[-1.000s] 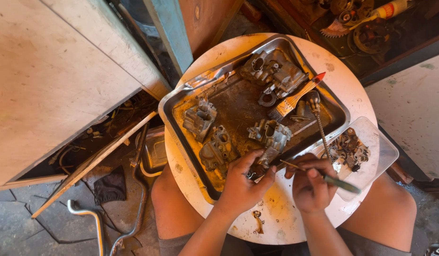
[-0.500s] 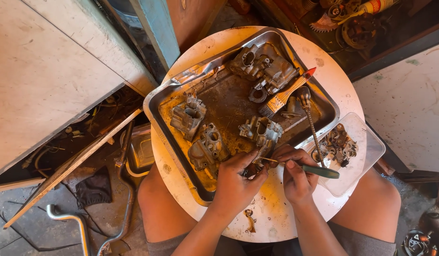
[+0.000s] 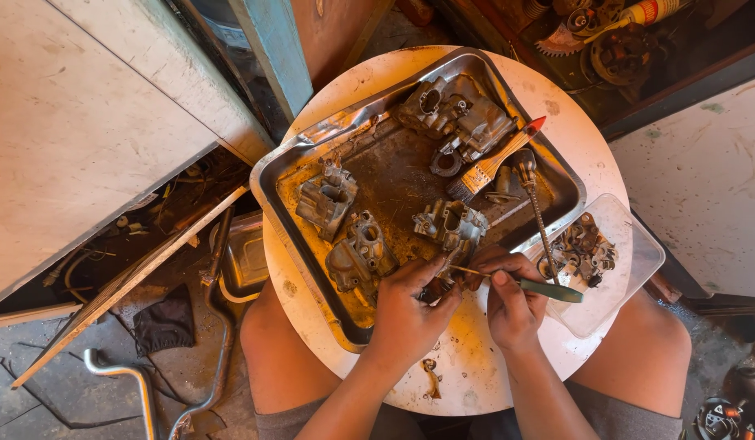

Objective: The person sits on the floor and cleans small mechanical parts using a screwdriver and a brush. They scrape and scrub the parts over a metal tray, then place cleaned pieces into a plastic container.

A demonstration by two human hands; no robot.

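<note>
Both hands have drawn nearer the tray's (image 3: 273,175) front edge than a second ago, and the screwdriver (image 3: 534,285) tip now meets the carburetor part (image 3: 443,273). Left hand (image 3: 406,314) has its fingers clamped on that part over the tabletop (image 3: 467,367); right hand (image 3: 512,305) fingers are closed around the green handle, so the prying looks underway.
</note>
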